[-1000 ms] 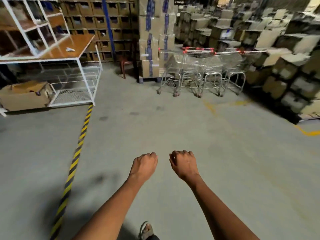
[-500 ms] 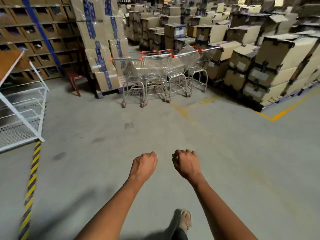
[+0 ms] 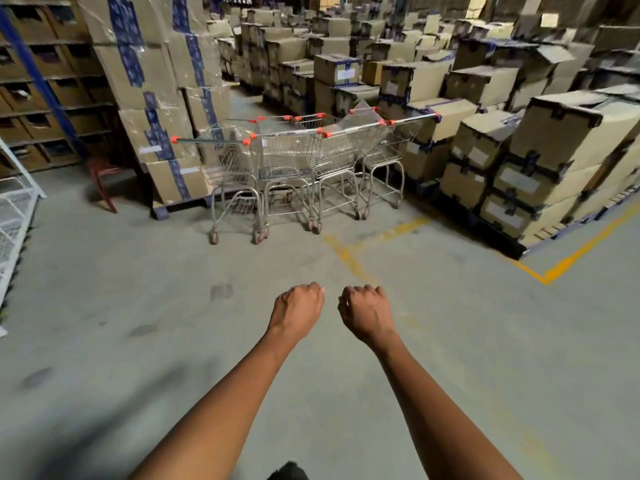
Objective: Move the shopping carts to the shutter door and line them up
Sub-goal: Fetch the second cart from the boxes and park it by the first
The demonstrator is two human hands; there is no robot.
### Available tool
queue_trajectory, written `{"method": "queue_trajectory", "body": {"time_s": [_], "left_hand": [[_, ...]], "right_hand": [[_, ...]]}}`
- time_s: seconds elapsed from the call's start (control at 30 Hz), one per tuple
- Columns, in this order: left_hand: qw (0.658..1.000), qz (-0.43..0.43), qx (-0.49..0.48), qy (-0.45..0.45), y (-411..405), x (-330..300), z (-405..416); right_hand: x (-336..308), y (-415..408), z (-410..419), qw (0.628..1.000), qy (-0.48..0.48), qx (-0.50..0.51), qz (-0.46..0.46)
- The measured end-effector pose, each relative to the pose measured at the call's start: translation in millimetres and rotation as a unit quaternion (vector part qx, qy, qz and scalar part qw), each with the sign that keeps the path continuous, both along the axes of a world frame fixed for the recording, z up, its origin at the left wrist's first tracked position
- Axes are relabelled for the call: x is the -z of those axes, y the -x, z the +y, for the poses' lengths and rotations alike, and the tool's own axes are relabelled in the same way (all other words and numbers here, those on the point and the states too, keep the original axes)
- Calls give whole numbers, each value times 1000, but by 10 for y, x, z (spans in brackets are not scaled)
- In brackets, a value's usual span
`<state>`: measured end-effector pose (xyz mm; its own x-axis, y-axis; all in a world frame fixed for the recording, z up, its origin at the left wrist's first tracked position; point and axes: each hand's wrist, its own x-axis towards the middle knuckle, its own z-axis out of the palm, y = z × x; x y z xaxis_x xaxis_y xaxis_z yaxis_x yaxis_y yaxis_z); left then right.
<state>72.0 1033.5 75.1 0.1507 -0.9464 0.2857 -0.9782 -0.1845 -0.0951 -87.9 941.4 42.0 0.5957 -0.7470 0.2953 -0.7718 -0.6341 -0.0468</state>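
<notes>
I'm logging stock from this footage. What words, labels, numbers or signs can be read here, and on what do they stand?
None can be read.
White labels on the cardboard boxes: too blurred to read.
Blue printed strips on the tall box stack: marks only, not legible.
Small tag on a shopping cart: too small to read.
Yellow floor lines: plain lines, no text.

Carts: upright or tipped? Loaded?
Upright: the shopping carts stand on their wheels side by side on the floor. Their wire baskets look empty.
</notes>
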Motion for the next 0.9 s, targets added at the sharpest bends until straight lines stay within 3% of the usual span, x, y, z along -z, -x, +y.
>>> {"method": "queue_trajectory", "body": {"time_s": [0.17,0.33,0.6,0.77,0.9], "left_hand": [[999,-3,5,-48,-224,-24,-1324],[997,76,-7,1,-504,41,-2854],[998,-11,53,-16,-1149,-217,-5209],[996,17,81,-28,-1328,-155,-6600],[992,99,74,-18,-1362,26,-7722]], "right_hand": [[21,-231,-1264,1000,-1,4,8],[90,-510,-2703,1000,10,18,10],[-92,-990,-5010,998,-7,67,22],[-53,-1134,-6345,995,-21,100,6],[60,-1207,-7412,995,-27,98,10]]}}
